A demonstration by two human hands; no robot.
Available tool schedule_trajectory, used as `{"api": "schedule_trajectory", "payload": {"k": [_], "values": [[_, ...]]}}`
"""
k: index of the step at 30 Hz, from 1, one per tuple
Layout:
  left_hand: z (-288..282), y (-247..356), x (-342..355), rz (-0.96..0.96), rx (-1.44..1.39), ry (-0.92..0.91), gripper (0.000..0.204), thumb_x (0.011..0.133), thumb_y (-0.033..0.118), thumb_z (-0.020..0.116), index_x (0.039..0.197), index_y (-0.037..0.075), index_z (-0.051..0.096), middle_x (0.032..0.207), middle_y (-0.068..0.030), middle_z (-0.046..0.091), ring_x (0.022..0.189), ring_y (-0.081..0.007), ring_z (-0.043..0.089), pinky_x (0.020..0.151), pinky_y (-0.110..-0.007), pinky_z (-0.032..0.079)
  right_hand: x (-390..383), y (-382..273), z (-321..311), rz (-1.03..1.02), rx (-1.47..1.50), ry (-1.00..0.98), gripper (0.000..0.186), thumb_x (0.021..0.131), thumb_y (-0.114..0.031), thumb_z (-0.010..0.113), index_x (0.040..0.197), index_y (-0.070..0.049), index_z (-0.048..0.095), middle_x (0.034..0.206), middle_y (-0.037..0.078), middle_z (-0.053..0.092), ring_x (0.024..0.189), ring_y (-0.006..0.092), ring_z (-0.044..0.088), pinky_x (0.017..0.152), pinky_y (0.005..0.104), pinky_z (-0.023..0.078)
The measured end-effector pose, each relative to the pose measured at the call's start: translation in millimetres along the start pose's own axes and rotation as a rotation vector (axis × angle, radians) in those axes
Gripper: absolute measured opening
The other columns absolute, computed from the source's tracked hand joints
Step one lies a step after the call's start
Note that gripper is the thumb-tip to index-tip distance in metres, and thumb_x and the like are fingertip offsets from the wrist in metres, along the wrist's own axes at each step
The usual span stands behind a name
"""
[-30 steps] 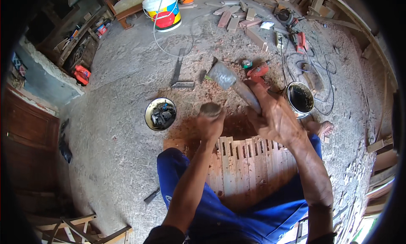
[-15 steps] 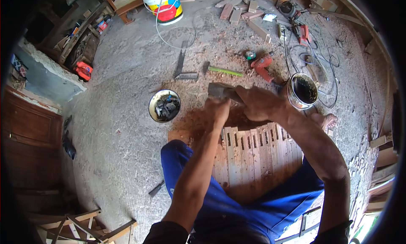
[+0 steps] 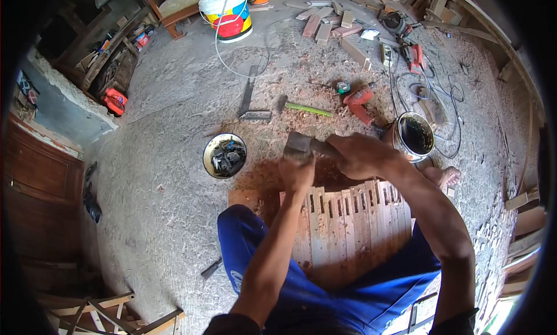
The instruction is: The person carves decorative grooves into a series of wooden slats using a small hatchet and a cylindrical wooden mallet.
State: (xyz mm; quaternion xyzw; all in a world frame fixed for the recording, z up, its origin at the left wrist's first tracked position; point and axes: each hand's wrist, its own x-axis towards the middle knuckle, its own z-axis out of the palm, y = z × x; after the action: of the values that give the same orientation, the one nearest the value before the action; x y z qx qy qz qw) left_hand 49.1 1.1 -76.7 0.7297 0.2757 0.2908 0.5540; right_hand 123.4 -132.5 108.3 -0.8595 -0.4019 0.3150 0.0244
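My right hand (image 3: 357,155) is closed round the handle of a grey-headed mallet (image 3: 299,142). Right under the mallet's head is my closed left hand (image 3: 297,174); the head hides most of what it grips. Both hands are above a row of slotted pale wooden strips (image 3: 342,230) laid side by side on a reddish board (image 3: 243,198) between my legs in blue trousers. Just beyond my hands lie a green-handled hammer (image 3: 307,109) and a red drill (image 3: 360,106).
A tin of metal bits (image 3: 224,156) is left, a tin of dark contents (image 3: 415,135) right, by my foot. Ahead are a metal square (image 3: 249,100), multicoloured bucket (image 3: 226,19), cords, power tools (image 3: 413,59) and wood offcuts (image 3: 322,33). A dark chisel-like tool (image 3: 212,268) lies by my left knee.
The mallet has come down from a raised position one second ago onto the top of what my left hand holds, uncovering the green-handled hammer. My right arm moved lower with it.
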Motion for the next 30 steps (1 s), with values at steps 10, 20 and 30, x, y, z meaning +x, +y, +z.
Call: {"api": "schedule_trajectory", "payload": {"k": [10,20,30], "values": [[28,-46,58,-0.238,-0.122,-0.031,0.023,0.077,0.005,0.070,0.058,0.007,0.057,0.053,-0.0014,0.053,0.039,-0.0108,0.046,0.035,-0.031,0.035,23,-7,-48,0.158,0.292,0.329,0.036,0.093,-0.010,0.054,0.127,-0.004,0.048,0.099,0.020,0.067,0.084,0.0287,0.070,0.069,0.0398,0.056],[6,4,-25,0.462,-0.104,0.245,0.016,0.079,0.004,0.072,0.069,-0.002,0.061,0.064,-0.0069,0.063,0.049,-0.0168,0.056,0.041,-0.037,0.042,-10,46,51,-0.044,0.352,0.289,0.030,0.092,-0.020,0.062,0.118,-0.005,0.055,0.085,0.012,0.070,0.072,0.0267,0.070,0.056,0.0408,0.054],[13,-5,-2,0.137,0.125,0.054,0.021,0.080,0.007,0.074,0.066,0.000,0.059,0.057,-0.0050,0.058,0.049,-0.0169,0.058,0.048,-0.035,0.047,-82,46,180,0.282,0.947,0.556,0.061,0.083,-0.023,0.076,0.133,0.002,0.052,0.079,0.019,0.065,0.070,0.0272,0.064,0.066,0.0420,0.050]]}}
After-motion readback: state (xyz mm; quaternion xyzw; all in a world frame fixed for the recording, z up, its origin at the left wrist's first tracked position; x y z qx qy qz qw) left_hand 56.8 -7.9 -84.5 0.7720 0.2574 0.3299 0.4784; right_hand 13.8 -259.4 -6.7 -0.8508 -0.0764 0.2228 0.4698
